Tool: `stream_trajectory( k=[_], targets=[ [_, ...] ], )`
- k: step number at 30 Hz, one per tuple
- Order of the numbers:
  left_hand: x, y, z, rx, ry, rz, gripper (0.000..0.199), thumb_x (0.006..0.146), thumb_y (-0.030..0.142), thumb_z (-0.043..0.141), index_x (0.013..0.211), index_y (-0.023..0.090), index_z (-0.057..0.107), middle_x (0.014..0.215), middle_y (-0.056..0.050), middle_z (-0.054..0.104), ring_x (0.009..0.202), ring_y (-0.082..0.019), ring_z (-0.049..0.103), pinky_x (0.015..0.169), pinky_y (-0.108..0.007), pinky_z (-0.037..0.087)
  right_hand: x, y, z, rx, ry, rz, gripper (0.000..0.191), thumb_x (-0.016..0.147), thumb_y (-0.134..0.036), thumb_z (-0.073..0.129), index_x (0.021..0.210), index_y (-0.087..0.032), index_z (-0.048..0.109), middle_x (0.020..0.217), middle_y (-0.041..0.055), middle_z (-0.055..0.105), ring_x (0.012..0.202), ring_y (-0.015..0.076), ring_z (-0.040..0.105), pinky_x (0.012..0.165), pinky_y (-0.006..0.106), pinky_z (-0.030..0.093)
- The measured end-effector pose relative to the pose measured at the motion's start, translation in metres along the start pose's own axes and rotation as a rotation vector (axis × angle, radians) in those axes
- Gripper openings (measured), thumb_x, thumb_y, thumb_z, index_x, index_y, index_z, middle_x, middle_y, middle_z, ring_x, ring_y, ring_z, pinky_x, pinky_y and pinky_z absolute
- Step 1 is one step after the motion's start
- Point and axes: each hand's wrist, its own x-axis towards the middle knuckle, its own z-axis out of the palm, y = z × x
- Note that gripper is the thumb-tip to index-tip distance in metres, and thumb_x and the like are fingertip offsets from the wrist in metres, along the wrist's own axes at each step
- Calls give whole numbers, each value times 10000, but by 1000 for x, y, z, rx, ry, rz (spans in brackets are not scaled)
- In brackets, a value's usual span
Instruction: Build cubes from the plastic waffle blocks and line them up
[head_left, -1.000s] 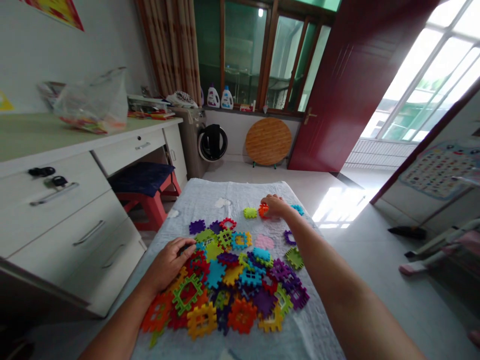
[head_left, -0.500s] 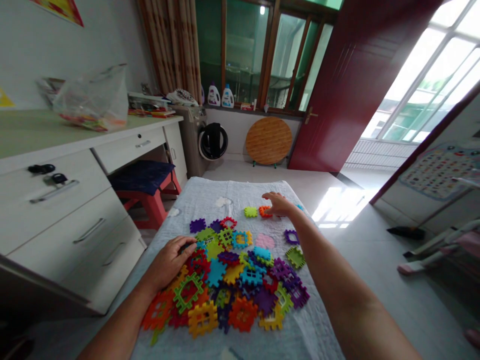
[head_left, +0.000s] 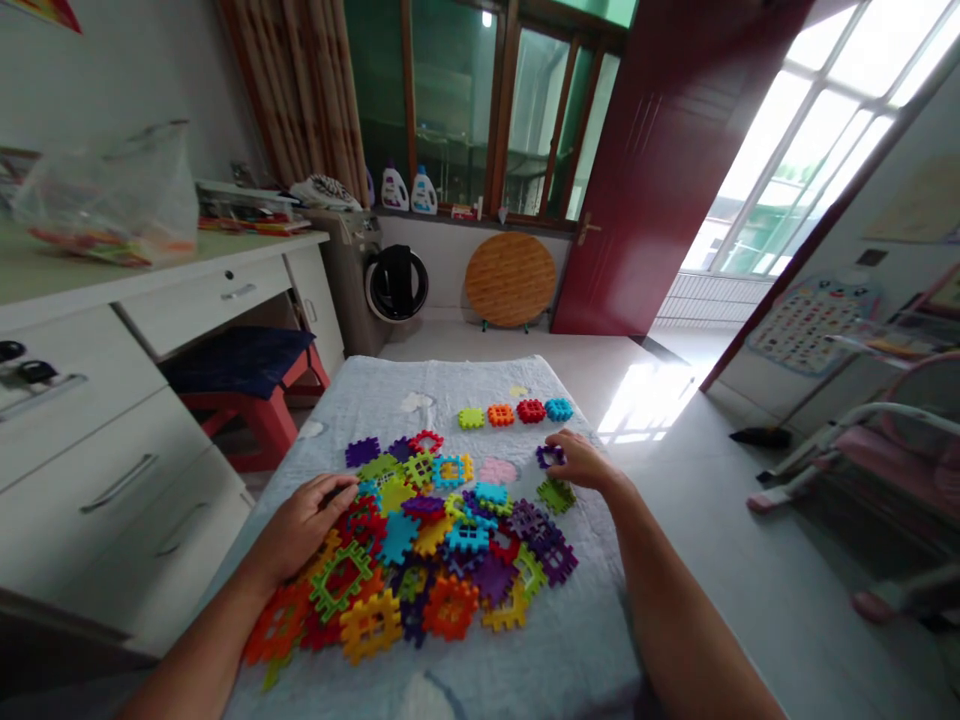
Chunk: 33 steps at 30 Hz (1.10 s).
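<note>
Colourful notched plastic pieces lie in a pile on the cloth-covered table (head_left: 379, 390). My left hand (head_left: 311, 515) rests at the pile's left edge, fingers bent and slightly apart, beside red pieces (head_left: 364, 522). My right hand (head_left: 581, 460) is at the purple frame piece (head_left: 550, 456), thumb and fingers around its right side. Just below that hand sits a green piece (head_left: 556, 495). Beyond, a row holds a lime piece (head_left: 471, 418), an orange one (head_left: 500, 414), a red one (head_left: 531, 411) and a blue one (head_left: 559, 409).
Left of the table are a red stool with a dark blue seat (head_left: 244, 360) and white drawers (head_left: 120, 480). A washing machine (head_left: 349, 280) and a round wooden board (head_left: 511, 280) stand behind. A pink chair (head_left: 900, 450) is at the right.
My right hand has moved from the orange piece in the far row back toward me, to the purple frame. The row now shows uncovered. My left hand has stayed by the pile; the view has shifted right.
</note>
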Motion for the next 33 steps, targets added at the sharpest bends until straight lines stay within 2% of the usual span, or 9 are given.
stream_trajectory(
  k=[3,6,9,12,14,18,20,26,33],
  targets=[
    [0,0,0,2,11,0,471,806,593,446,963,216,680,1056,-46,691,1005,-237,624,950,-349,460,1,0,2,26,31,-17,386,657,-275,644,1023,-155,649,989,88,630,907,211,570,852,308,413],
    [0,0,0,5,2,-1,477,802,595,452,978,214,679,1056,-52,693,1003,-241,625,955,-355,456,0,1,0,139,77,-7,262,762,-333,562,935,-168,672,894,65,659,796,178,590,763,280,436],
    [1,-1,0,4,-3,9,473,802,591,457,981,213,678,1044,-53,698,990,-241,630,945,-352,462,0,3,1,254,129,42,332,877,-365,400,860,-176,672,777,42,665,703,152,590,683,259,441],
    [1,-2,0,4,-9,17,466,807,582,459,990,213,675,1047,-54,697,990,-240,630,942,-350,463,3,5,8,364,169,118,394,913,-356,305,971,-174,650,763,33,664,654,139,592,651,253,455],
    [0,-3,0,2,-10,18,464,809,578,459,998,212,672,1053,-55,695,995,-240,627,941,-348,463,6,6,14,359,182,132,373,904,-337,329,1067,-177,625,828,40,669,715,146,608,703,266,468],
    [0,-3,0,-10,-11,3,473,811,580,451,999,206,669,1050,-56,693,996,-238,627,938,-347,464,7,9,17,99,339,171,364,833,-328,501,1139,-165,611,1080,108,612,1011,215,555,912,340,408],
    [0,-2,0,-16,-6,5,471,812,581,448,992,207,671,1046,-54,694,992,-236,627,940,-348,462,6,8,17,14,374,201,410,814,-366,545,1169,-167,595,1125,123,585,1050,240,527,944,374,378],
    [1,1,1,-15,11,8,442,829,557,436,968,211,673,1035,-52,689,998,-227,616,943,-351,460,4,0,17,-73,141,194,495,748,-479,593,1148,-188,609,1115,107,581,1016,254,515,892,355,381],
    [1,8,-4,-42,-4,23,410,836,527,441,961,208,667,1027,-58,683,1000,-233,606,959,-372,447,7,1,22,6,141,182,478,715,-350,591,1163,-181,589,1071,97,569,985,230,539,890,326,392]
  ],
)
